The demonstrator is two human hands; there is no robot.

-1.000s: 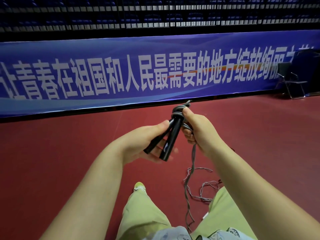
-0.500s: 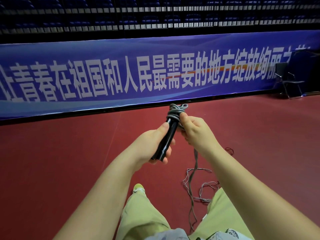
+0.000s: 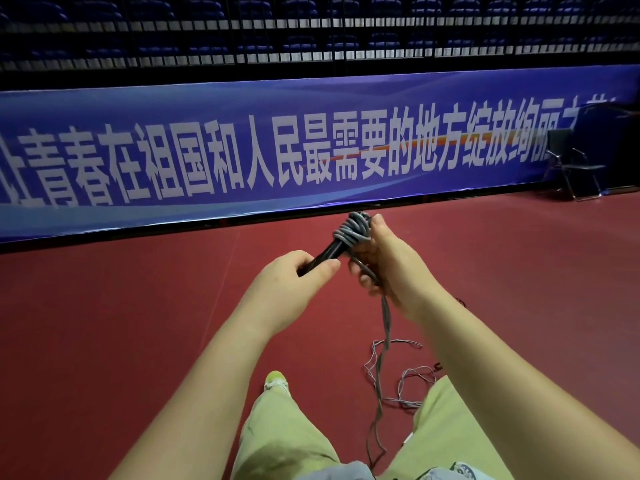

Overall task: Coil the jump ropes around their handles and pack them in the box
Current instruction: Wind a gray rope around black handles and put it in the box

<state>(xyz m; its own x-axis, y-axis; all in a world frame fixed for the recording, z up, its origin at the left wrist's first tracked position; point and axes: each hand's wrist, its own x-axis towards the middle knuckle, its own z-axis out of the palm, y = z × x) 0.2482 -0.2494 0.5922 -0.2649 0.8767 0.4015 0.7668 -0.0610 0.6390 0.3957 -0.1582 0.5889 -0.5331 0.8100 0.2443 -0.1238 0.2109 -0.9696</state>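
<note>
My left hand [image 3: 294,282] grips the lower end of the black jump rope handles [image 3: 330,252], which tilt up to the right. Grey rope is wound in a thick bundle [image 3: 351,228] around their upper end. My right hand [image 3: 388,265] is closed on the grey rope beside that bundle, thumb up against the coils. From it the loose grey rope [image 3: 384,341] hangs down to the floor and lies in loops between my legs. No box is in view.
Red sports floor [image 3: 138,323] stretches all around. A long blue banner [image 3: 277,150] fronts dark seating at the back. A black folding chair [image 3: 571,164] stands at the far right. My green trouser legs and a shoe [image 3: 275,379] show at the bottom.
The handles have swung from near upright to a flatter tilt, and my left hand slid toward their lower end. The right hand rose beside the bundle, adding rope to the coil.
</note>
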